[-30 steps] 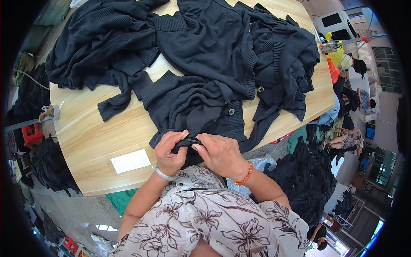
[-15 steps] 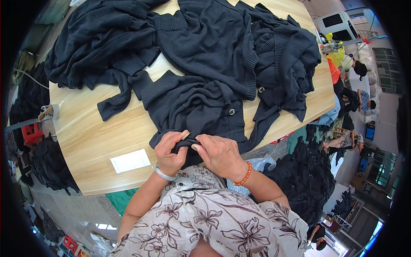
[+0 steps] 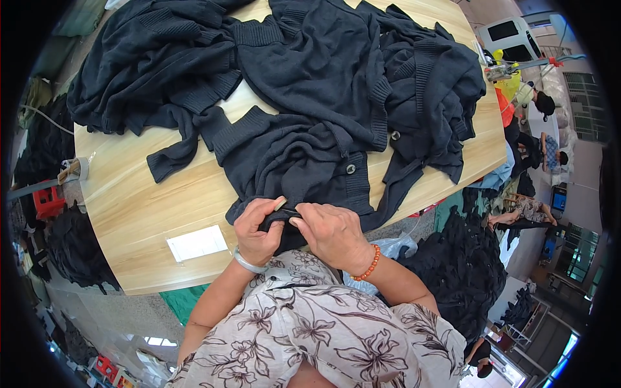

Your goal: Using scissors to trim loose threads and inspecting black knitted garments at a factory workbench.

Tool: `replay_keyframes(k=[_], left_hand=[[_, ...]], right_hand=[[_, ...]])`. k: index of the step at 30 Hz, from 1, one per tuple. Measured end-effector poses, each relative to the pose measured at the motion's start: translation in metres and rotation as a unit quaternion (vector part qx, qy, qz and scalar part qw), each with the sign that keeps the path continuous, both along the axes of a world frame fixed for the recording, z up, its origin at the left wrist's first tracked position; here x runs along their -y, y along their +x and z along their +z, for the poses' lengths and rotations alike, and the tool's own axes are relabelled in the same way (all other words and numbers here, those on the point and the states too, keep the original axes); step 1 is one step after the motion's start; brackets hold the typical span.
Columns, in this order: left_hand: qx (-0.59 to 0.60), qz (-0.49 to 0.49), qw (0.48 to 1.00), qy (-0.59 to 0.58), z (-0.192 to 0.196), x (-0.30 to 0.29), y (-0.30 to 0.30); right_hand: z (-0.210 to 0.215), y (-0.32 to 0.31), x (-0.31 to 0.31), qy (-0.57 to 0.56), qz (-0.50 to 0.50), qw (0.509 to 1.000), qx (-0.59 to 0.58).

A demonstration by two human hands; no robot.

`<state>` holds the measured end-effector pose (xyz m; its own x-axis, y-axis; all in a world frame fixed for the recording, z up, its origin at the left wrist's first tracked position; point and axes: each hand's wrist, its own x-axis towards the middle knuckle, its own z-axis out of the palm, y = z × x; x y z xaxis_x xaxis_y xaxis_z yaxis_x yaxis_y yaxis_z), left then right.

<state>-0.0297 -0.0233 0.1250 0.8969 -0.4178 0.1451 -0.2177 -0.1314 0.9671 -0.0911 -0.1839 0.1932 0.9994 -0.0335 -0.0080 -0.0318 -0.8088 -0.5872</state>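
Moved since a second ago: hardly anything up close, tbh, both hands are in pretty much the same spot; way off to the right, a seated person [image 3: 530, 210] in a patterned top has shifted their arms
Left hand [image 3: 257, 227]: thumb and fingers pinching a fold of the dark knit garment [image 3: 278, 152], pale bangle [image 3: 249, 264] on that wrist
Right hand [image 3: 333, 234]: pinching the same edge just beside the left one, orange bead bracelet [image 3: 369, 264] on the wrist
Garment: bunched up at the near edge of the wooden table [image 3: 129, 207], a round button [image 3: 350, 169] showing right of the folds
Paper: white sheet [image 3: 197, 244] lying flat, left of the hands
Further up the table: more dark knitwear [image 3: 310, 61], heaped
Right of the table: big dark clothing pile [image 3: 456, 265]
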Motion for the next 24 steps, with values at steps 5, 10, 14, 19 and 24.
replay_keyframes(k=[5,10,14,19,24], left_hand=[[0.011,0.002,1.000,0.005,-0.001,0.001,-0.001],[-0.008,0.009,1.000,-0.002,-0.002,0.000,0.000],[-0.030,0.010,0.999,-0.015,-0.003,0.000,0.000],[0.002,0.001,1.000,-0.012,-0.003,0.003,-0.002],[0.053,-0.006,0.998,0.027,-0.001,0.003,-0.003]], right_hand=[[0.001,0.001,0.003,-0.003,0.010,1.000,-0.009],[-0.007,-0.003,0.004,0.048,-0.027,0.997,0.048],[0.001,-0.002,0.010,0.143,-0.029,0.989,0.025],[-0.010,0.006,-0.002,0.129,-0.053,0.985,0.105],[-0.022,0.002,-0.009,0.167,-0.028,0.978,0.124]])
